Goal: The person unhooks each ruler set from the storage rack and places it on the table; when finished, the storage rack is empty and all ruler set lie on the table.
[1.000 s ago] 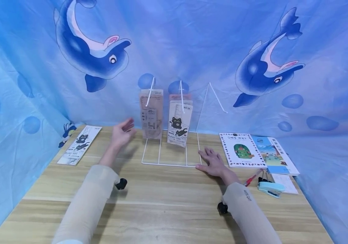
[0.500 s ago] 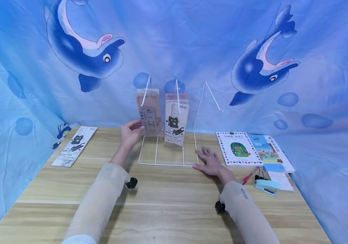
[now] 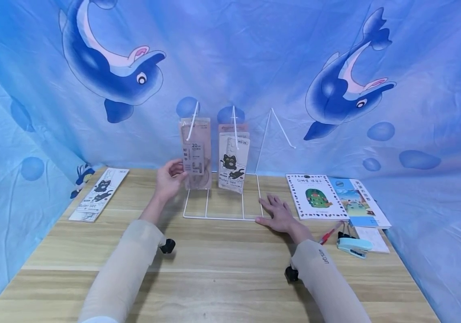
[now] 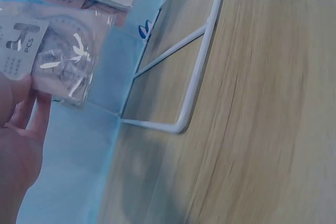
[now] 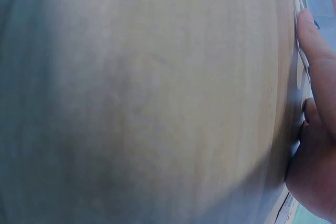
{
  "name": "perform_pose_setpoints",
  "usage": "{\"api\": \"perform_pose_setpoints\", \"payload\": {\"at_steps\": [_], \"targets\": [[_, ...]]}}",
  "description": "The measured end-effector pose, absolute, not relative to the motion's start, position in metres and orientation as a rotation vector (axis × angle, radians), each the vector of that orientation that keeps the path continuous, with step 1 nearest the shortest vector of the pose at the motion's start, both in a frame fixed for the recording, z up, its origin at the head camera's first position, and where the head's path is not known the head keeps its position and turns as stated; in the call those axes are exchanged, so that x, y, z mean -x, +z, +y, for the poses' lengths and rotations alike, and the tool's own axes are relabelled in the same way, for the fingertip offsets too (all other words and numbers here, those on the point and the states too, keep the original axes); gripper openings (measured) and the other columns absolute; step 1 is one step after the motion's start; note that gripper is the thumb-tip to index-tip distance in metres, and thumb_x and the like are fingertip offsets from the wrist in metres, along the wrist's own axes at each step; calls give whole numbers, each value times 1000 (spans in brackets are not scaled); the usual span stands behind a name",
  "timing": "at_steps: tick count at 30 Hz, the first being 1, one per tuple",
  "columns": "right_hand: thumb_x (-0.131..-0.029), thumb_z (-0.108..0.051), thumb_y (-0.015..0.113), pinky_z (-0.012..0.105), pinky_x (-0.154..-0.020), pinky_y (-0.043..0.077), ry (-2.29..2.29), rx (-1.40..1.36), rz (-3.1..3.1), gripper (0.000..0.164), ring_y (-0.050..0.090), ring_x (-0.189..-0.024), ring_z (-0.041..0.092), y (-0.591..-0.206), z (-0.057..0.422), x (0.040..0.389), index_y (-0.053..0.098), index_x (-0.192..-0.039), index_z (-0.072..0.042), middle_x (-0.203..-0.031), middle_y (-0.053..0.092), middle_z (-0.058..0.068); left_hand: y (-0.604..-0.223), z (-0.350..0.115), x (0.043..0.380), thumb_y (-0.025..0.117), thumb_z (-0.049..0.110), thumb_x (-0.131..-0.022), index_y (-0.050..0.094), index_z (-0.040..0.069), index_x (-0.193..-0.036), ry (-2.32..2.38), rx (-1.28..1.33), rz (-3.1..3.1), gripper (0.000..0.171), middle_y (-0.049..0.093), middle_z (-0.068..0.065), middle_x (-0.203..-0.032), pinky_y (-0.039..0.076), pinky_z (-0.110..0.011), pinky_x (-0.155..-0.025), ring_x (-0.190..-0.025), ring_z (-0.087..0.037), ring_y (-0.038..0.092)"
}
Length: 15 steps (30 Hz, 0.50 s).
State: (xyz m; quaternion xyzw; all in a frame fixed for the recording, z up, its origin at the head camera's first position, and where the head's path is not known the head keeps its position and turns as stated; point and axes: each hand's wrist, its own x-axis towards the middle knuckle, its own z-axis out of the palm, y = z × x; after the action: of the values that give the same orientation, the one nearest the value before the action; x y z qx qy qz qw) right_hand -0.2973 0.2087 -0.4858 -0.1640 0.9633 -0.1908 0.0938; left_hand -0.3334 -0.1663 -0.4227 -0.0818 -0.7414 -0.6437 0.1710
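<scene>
Head view: my left hand (image 3: 169, 179) pinches a packet (image 3: 196, 154), my right hand (image 3: 279, 214) lies spread. 2 hooks (image 3: 235, 128) are loaded, 1 hook (image 3: 283, 128) bare.

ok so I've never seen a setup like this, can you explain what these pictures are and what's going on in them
There's no machine here: a person works with their bare left hand and right hand. The wide picture is taken from the person's head, looking forward and down; the two closer ones come from the left and right wrists. On the wooden table stands a white wire rack bearing packages, one printed "Ruler set". The left hand pinches the edge of the left package; the right hand rests at the rack's front right corner, holding nothing. A cat-print packet lies at the far left. At the right are a white book, a blue book, a red pen and a light blue stapler.
</scene>
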Motion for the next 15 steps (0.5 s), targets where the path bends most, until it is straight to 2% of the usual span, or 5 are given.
{"api": "perform_pose_setpoints", "payload": {"at_steps": [6, 11, 13, 15], "targets": [[-90, -58, 56, 64, -123, 3, -564, 482, 2870, 77, 5, -152, 39, -483, 208, 296, 27, -153, -23, -164, 11, 17, -408, -177, 313, 63, -22, -75, 53, -19, -114, -1784, 458, -2099, 40, 60, -38, -105, 58, -14, -80, -82, -6, 63], [-90, -57, 56, 65, -123, 5, -561, 488, 2879, 77, 7, -152, 41, -487, 208, 293, 28, -152, -22, -163, 13, 18, -419, -192, 308, 64, -22, -74, 54, -17, -112, -1748, 523, -2128, 40, 60, -38, -103, 57, -12, -80, -83, -3, 62], [-90, -57, 56, 64, -123, 5, -563, 486, 2879, 76, 8, -152, 40, -487, 208, 294, 28, -152, -23, -163, 13, 17, -424, -198, 306, 65, -20, -75, 55, -15, -112, -1734, 548, -2148, 39, 62, -32, -101, 57, -12, -80, -84, -1, 62], [-90, -56, 56, 65, -123, 5, -579, 494, 2883, 76, 8, -151, 41, -487, 208, 295, 29, -152, -22, -163, 14, 18, -425, -203, 304, 67, -17, -76, 55, -12, -112, -1727, 569, -2178, 38, 66, -19, -99, 57, -12, -80, -85, 0, 62]]}}
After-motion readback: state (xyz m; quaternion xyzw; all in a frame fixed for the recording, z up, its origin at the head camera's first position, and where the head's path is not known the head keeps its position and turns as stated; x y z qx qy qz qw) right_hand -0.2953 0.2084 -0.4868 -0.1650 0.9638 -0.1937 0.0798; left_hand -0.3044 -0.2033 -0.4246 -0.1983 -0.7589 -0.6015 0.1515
